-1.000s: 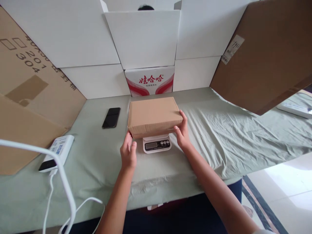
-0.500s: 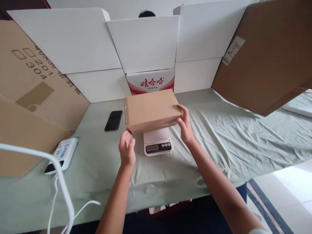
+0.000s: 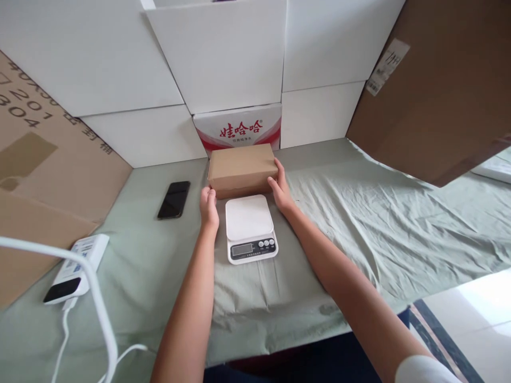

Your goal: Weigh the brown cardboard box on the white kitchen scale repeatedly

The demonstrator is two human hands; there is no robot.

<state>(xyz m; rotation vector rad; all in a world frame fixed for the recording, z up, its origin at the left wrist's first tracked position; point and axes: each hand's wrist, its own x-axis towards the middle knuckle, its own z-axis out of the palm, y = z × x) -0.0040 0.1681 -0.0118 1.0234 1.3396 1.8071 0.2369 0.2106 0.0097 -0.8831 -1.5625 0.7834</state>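
Observation:
A brown cardboard box (image 3: 242, 169) is gripped at both ends, just behind a white kitchen scale (image 3: 249, 221). My left hand (image 3: 209, 208) is closed on the box's near left corner. Round its right end, my right hand (image 3: 281, 186) has the thumb on the front face and the fingers behind. The scale's pan is bare, and its small display (image 3: 242, 249) looks blank. Whether the box's underside rests on the cloth I cannot tell.
White boxes (image 3: 223, 58) and a red-and-white printed carton (image 3: 239, 127) wall off the back. Large brown cardboard stands left (image 3: 48, 159) and right (image 3: 431, 96). A black phone (image 3: 174, 200), a white device (image 3: 77, 268) and a white cable (image 3: 96, 292) lie left on the green cloth (image 3: 399, 213).
Both hands have carried the box back and down, from over the scale to behind it. The scale's pan is now uncovered. The camera view has tilted downward.

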